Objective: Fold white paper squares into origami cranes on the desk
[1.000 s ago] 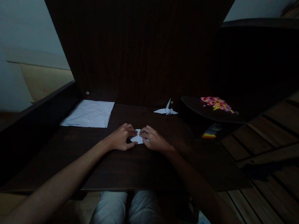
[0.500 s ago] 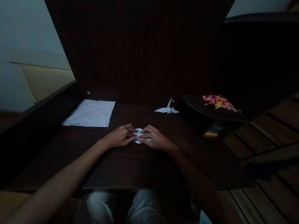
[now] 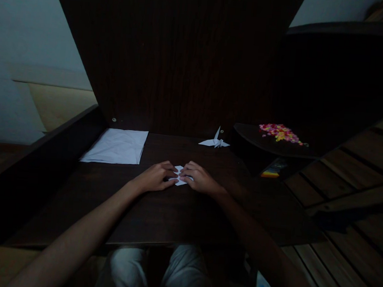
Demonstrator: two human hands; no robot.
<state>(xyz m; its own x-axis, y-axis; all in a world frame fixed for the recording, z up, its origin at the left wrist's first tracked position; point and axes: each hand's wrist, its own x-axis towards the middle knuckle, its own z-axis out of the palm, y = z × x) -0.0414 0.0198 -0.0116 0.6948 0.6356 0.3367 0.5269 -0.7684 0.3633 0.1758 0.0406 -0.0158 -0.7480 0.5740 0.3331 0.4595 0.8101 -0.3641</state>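
Note:
A small piece of folded white paper lies on the dark wooden desk, between my two hands. The fingers and thumb of my left hand hold its left side down. On the right side, my right hand grips it in the same way, fingertips close to the middle. Parts of the paper are hidden under my fingers. Beyond my hands, a white paper crane stands near the back panel, wings spread.
A stack of white paper sheets lies at the back left. On a raised shelf at the right is a heap of small pink, red and yellow pieces. A low side wall bounds the desk on the left.
My fingertips have moved slightly apart, so more of the paper's middle shows. Both hands stay on the paper. The whole view has shifted a little.

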